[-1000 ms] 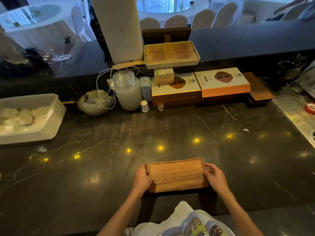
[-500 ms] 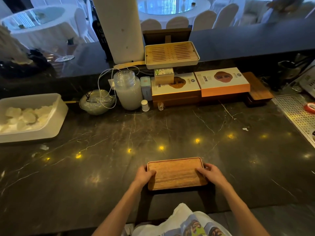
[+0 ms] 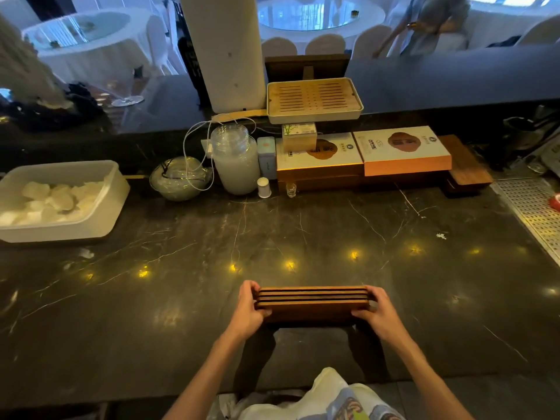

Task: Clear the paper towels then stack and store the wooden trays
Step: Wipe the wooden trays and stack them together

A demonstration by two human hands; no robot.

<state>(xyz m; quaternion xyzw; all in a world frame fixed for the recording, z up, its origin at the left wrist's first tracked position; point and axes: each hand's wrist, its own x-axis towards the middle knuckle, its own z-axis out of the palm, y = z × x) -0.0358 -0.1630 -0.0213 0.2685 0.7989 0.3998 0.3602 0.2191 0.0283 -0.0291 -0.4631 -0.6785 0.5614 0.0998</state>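
Dark veined marble makes up the counter (image 3: 303, 231), the landmark for everything here. At its far left edge sits a white plastic tub (image 3: 100, 207) holding crumpled white paper towels (image 3: 51, 201). Along the counter's back edge stand two flat gift boxes (image 3: 363, 156), white-topped with a brown emblem; their printing is too small to read. On the raised ledge behind the counter rests a slatted bamboo tray (image 3: 313, 100). Left of the boxes, at the back of the counter, a cloudy lidded plastic jar (image 3: 235, 162) looks partly filled with something pale, and a glass teapot (image 3: 178, 178) lies beside it. At the counter's near edge the stack of wooden trays (image 3: 312, 301) is tipped on its long edge, showing four layered rims. The left hand (image 3: 248, 310) and right hand (image 3: 378, 313) grasp its two ends, fingers curled round them.
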